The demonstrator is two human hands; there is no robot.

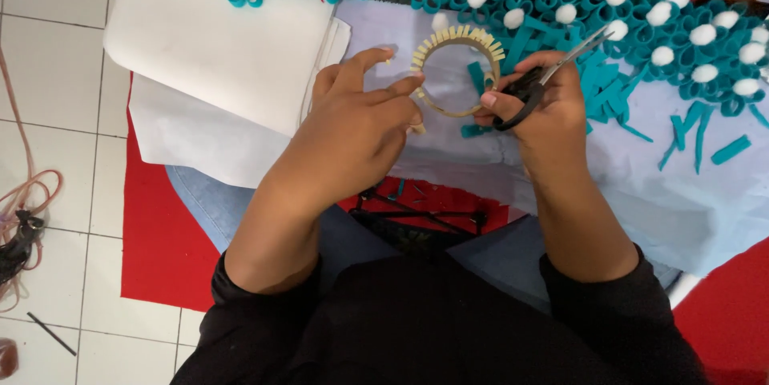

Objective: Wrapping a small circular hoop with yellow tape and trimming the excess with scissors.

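My left hand pinches the left side of a tan paper ring whose upper edge is cut into a short fringe. My right hand touches the ring's right side with its fingertips and also holds black-handled scissors, whose blades point up and to the right, away from the ring. The ring is held above a pale blue sheet that lies across my lap.
Several teal felt flowers with white pompom centres lie along the top and right. Loose teal strips sit on the blue sheet. White sheets lie at the left, over red fabric on a tiled floor. Cables lie at the far left.
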